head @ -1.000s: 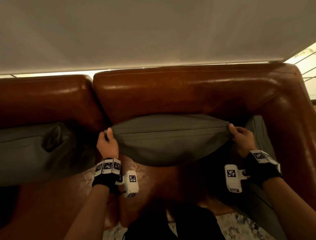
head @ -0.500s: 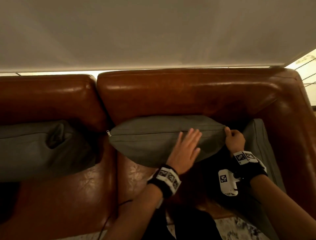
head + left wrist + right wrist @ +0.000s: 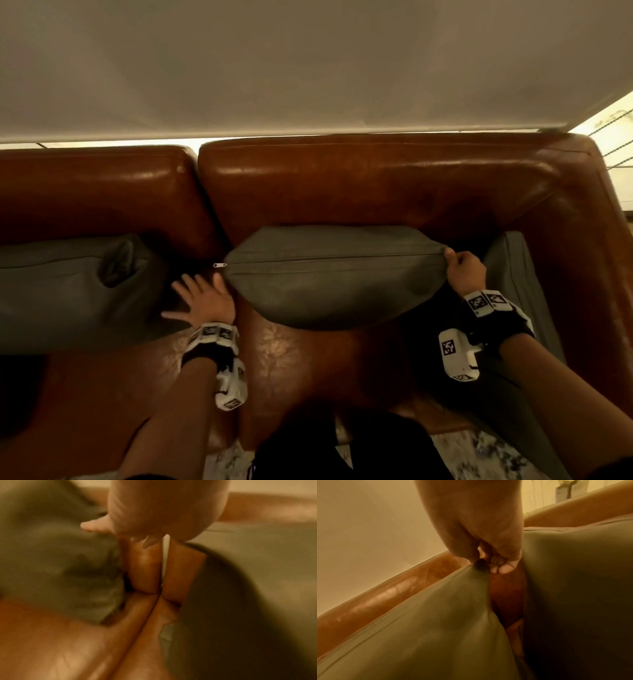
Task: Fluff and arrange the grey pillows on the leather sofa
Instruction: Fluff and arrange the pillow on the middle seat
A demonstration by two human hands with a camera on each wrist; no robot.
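Middle pillow [image 3: 329, 281] stood on edge against the sofa [image 3: 376, 185] back, right hand [image 3: 464, 274] pinching its right corner, left hand [image 3: 202, 301] splayed wide and empty beside the zip end; one-corner hold risked the pillow sagging or toppling forward.

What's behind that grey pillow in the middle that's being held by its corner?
Behind the middle pillow rises the brown leather backrest of the sofa. The right hand pinches its right corner. Whether the pillow leans on the backrest, and whatever lies in the gap behind it, is covered.
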